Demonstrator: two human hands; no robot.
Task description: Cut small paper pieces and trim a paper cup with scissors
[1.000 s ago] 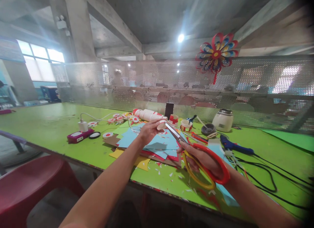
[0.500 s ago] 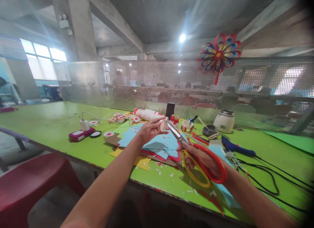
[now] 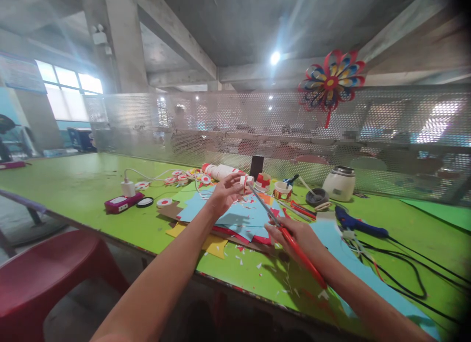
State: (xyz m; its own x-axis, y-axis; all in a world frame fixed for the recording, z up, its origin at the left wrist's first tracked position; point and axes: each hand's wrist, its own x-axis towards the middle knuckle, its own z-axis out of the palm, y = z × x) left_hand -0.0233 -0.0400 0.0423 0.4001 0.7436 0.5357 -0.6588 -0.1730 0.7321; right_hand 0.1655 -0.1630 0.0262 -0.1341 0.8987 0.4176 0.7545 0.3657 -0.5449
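Observation:
My left hand [image 3: 223, 194] pinches a small white and red paper disc [image 3: 246, 181] above the pile of coloured paper sheets [image 3: 239, 218]. My right hand [image 3: 298, 237] grips red-handled scissors [image 3: 285, 231], seen edge-on. Their blades reach up to the disc's right edge. Both hands hover over the green table [image 3: 84, 195].
On the table lie a white charger with cable [image 3: 128, 188], a pink box [image 3: 121, 203], red-white paper discs [image 3: 182, 177], tape rolls [image 3: 282, 190], a white pot [image 3: 341, 183], a blue glue gun [image 3: 358, 225] and black cables [image 3: 412, 268]. A red stool [image 3: 51, 283] stands at the left. A paper pinwheel [image 3: 331, 82] hangs on the mesh screen.
The scissors have turned from showing both handle loops to edge-on, and small paper scraps are falling below the disc. My left hand has risen slightly with the disc.

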